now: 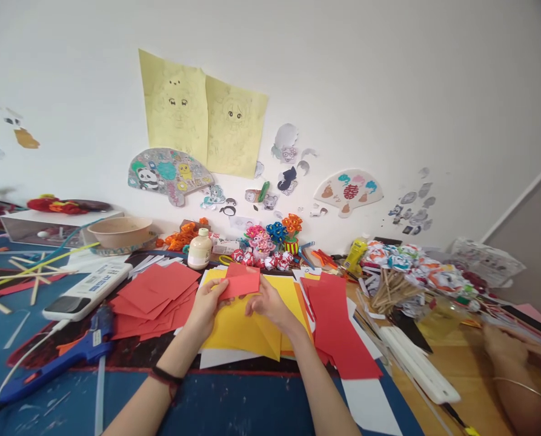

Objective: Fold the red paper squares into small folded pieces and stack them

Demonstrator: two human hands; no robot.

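Note:
A small piece of red paper [240, 284] is held up between my two hands, over a stack of yellow paper [238, 330]. My left hand [210, 301] pinches its left edge with the thumb in front. At the upper right corner, the fingers of my right hand [269, 301] grip the same piece, the lower fingers curled beneath. Cut red paper squares [159, 297] lie in a loose pile to the left. Longer red sheets [336, 321] overlap on the right, partly on white paper.
A blue glue gun [77, 357] and a white power strip [88, 290] lie left. A glue bottle [200, 249] and pipe-cleaner flowers [274, 236] stand behind. Wooden sticks [391, 293] and another white strip [418, 363] are right, near another person's hand [506, 348].

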